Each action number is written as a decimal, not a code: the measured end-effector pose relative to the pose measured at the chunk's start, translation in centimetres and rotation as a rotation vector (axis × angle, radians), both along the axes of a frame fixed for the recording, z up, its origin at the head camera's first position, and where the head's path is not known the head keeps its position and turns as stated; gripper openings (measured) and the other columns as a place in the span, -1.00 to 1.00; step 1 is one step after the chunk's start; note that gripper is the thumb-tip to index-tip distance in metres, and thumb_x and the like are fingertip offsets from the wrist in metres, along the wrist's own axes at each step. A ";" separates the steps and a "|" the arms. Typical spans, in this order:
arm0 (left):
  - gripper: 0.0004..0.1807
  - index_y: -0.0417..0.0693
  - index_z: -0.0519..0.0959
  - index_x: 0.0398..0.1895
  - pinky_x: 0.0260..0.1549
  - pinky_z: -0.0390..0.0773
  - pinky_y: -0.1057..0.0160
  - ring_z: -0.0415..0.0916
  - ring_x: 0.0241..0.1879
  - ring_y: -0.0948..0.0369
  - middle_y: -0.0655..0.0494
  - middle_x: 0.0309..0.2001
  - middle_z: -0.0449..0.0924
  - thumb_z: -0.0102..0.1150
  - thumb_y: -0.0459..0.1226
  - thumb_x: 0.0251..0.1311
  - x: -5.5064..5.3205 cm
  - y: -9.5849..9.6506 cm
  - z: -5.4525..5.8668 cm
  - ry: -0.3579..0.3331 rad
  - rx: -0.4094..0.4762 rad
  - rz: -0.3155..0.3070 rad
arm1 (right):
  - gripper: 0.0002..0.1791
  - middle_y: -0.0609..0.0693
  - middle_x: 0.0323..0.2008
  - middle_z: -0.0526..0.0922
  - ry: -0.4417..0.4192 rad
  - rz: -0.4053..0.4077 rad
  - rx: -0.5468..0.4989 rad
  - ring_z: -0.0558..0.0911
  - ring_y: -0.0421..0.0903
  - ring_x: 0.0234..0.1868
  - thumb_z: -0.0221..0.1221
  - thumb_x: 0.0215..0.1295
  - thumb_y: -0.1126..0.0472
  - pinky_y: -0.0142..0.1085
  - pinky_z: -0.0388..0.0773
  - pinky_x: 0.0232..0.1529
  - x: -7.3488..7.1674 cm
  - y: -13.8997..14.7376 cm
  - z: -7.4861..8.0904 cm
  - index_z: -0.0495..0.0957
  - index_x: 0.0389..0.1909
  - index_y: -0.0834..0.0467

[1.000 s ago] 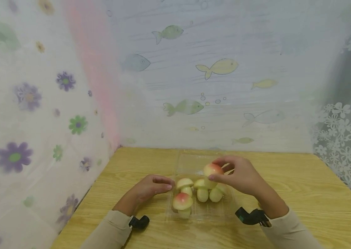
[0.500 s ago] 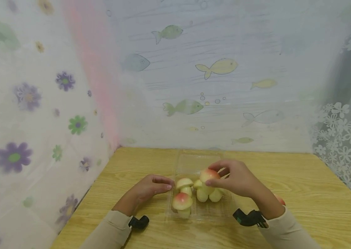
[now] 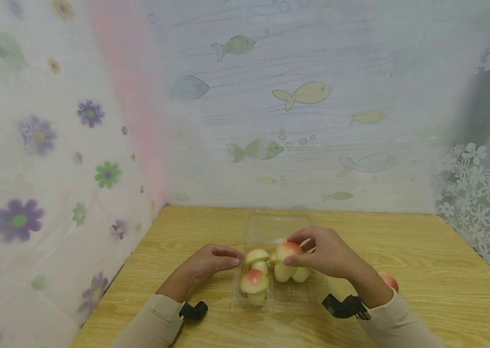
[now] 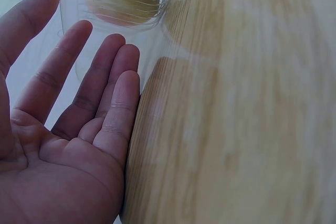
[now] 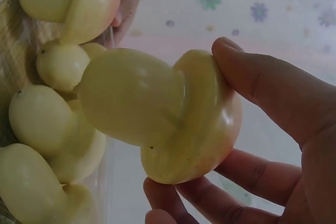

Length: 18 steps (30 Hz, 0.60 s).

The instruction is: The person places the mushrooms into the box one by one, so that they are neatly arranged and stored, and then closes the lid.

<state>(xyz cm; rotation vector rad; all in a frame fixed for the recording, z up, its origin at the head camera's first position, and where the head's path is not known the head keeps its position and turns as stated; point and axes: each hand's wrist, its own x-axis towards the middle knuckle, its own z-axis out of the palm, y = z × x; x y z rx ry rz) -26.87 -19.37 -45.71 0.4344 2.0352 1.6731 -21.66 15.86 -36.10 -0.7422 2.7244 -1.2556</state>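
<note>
My right hand (image 3: 325, 252) grips a toy mushroom (image 5: 152, 108) by its red-tinted cap, thumb on one side and fingers on the other. The pale yellow stem points down over a clear plastic clamshell box (image 3: 286, 296). Several like mushrooms sit in the box, among them a red-capped mushroom (image 3: 254, 280) at its front left and a pale mushroom (image 3: 257, 254) behind that. Beside the box's left wall is my left hand (image 3: 211, 263), fingers loosely straight and fingertips right at the wall. In the left wrist view its palm (image 4: 63, 177) shows with nothing in it.
The box's clear lid (image 3: 273, 227) lies folded back behind it. Another red-capped mushroom (image 3: 389, 280) is on the wooden table (image 3: 436, 270), partly hidden by my right forearm. Patterned sheets (image 3: 245, 116) stand behind and at the sides.
My right hand has moved left and down with the mushroom, lower over the box. The mushroom behind my right forearm has come into sight. My left hand stays in place.
</note>
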 end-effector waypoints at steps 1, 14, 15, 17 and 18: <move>-0.52 -0.15 0.64 0.25 0.36 0.51 0.00 0.51 0.33 0.03 -0.02 0.25 0.63 0.36 -0.11 0.37 0.0 0.0 0.0 -0.001 0.001 -0.001 | -0.45 -0.08 -0.02 0.74 -0.003 0.002 0.003 0.73 -0.05 -0.10 0.53 0.11 -0.17 -0.29 0.72 -0.29 0.0 0.0 -0.1 0.72 0.08 -0.02; -0.53 -0.18 0.63 0.25 0.36 0.52 0.02 0.52 0.31 0.04 -0.02 0.24 0.63 0.37 -0.15 0.37 -0.1 0.0 -0.1 -0.015 0.030 -0.001 | -0.42 -0.07 0.01 0.75 -0.016 0.033 0.058 0.73 -0.07 -0.06 0.52 0.11 -0.20 -0.25 0.72 -0.21 0.0 -0.4 -0.4 0.72 0.10 0.00; -0.53 -0.19 0.63 0.25 0.36 0.52 0.02 0.52 0.31 0.04 -0.02 0.24 0.63 0.37 -0.16 0.37 -0.1 -0.1 -0.1 -0.021 0.038 0.001 | -0.42 -0.07 0.02 0.75 -0.020 0.033 0.062 0.73 -0.07 -0.06 0.52 0.11 -0.21 -0.24 0.72 -0.19 0.0 -0.4 -0.4 0.72 0.09 -0.01; -0.53 -0.21 0.63 0.25 0.37 0.51 0.02 0.52 0.31 0.05 -0.02 0.23 0.63 0.38 -0.17 0.36 -0.1 -0.1 -0.2 -0.029 0.051 0.002 | -0.41 -0.08 0.03 0.75 -0.019 0.039 0.071 0.73 -0.07 -0.05 0.52 0.11 -0.22 -0.24 0.71 -0.18 0.0 -0.5 -0.5 0.72 0.10 -0.01; -0.53 -0.20 0.63 0.25 0.36 0.51 0.03 0.52 0.31 0.05 -0.01 0.23 0.63 0.38 -0.17 0.36 -0.1 -0.1 -0.2 -0.029 0.051 0.001 | -0.41 -0.08 0.03 0.75 -0.021 0.044 0.073 0.73 -0.07 -0.05 0.51 0.11 -0.22 -0.24 0.72 -0.18 0.0 -0.5 -0.5 0.72 0.10 0.00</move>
